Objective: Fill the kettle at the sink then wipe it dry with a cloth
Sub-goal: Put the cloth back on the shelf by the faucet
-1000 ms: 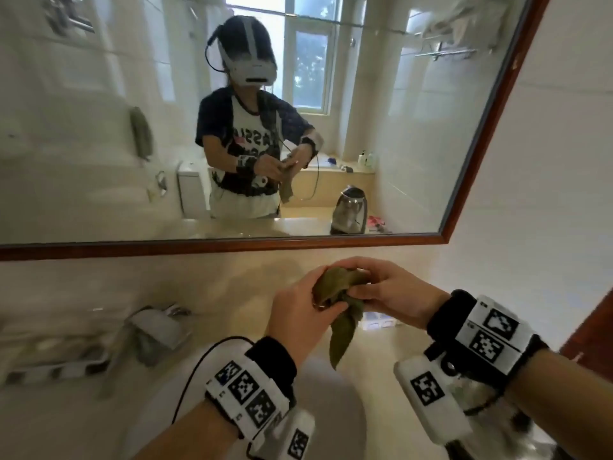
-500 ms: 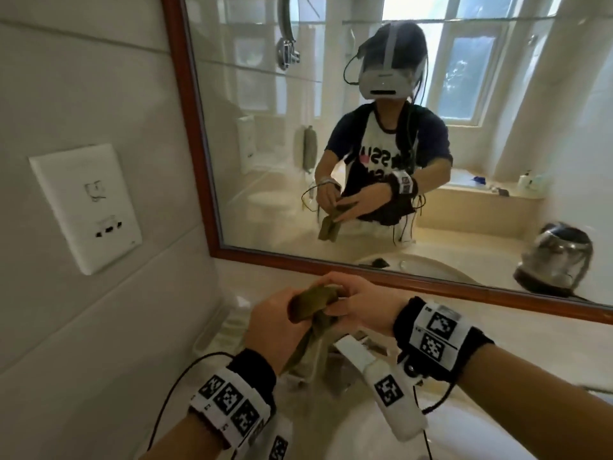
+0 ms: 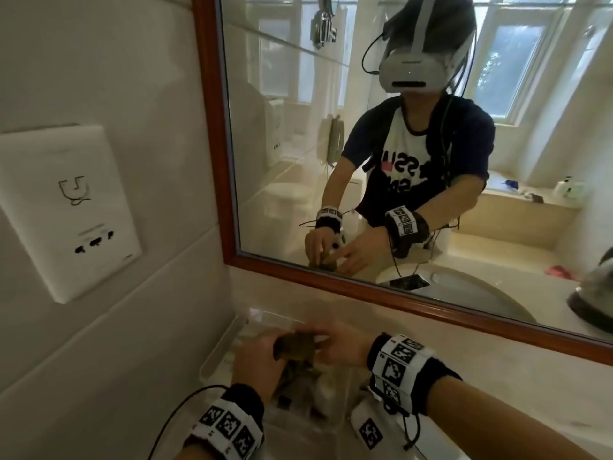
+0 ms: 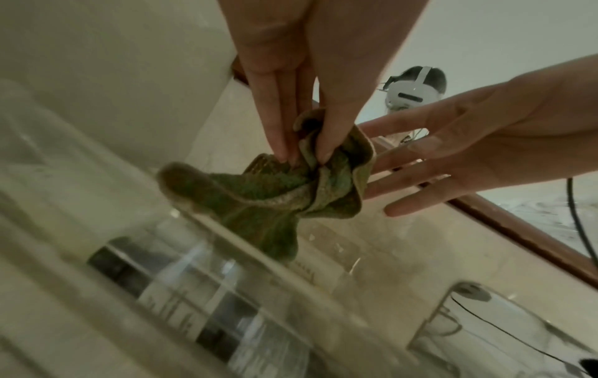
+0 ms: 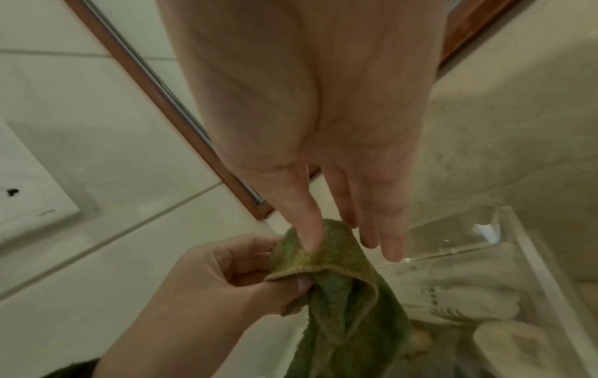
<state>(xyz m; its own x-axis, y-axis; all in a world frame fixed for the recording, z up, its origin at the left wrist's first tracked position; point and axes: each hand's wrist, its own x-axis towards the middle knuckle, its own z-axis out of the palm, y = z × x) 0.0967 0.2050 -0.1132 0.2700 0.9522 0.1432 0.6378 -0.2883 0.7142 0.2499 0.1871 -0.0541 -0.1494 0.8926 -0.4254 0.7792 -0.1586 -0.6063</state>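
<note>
A crumpled green cloth (image 3: 294, 346) hangs between my two hands, low over a clear plastic box (image 3: 212, 356) in the counter's left corner. My left hand (image 3: 265, 355) pinches the cloth (image 4: 275, 194) between thumb and fingers (image 4: 284, 143). My right hand (image 3: 338, 345) has straight fingers, and one fingertip (image 5: 309, 240) touches the cloth's top fold (image 5: 340, 289). The kettle shows only as a reflection (image 3: 593, 293) at the mirror's right edge.
A wood-framed mirror (image 3: 212, 134) covers the wall ahead. A white socket plate (image 3: 66, 207) sits on the tiled wall to the left. The clear box (image 5: 514, 245) holds white packets and small bottles. Beige countertop (image 3: 497, 363) runs to the right.
The view swung left, away from the kettle, to the wall corner. Both hands carried the cloth down over the clear box. My right hand loosened its grip and straightened its fingers.
</note>
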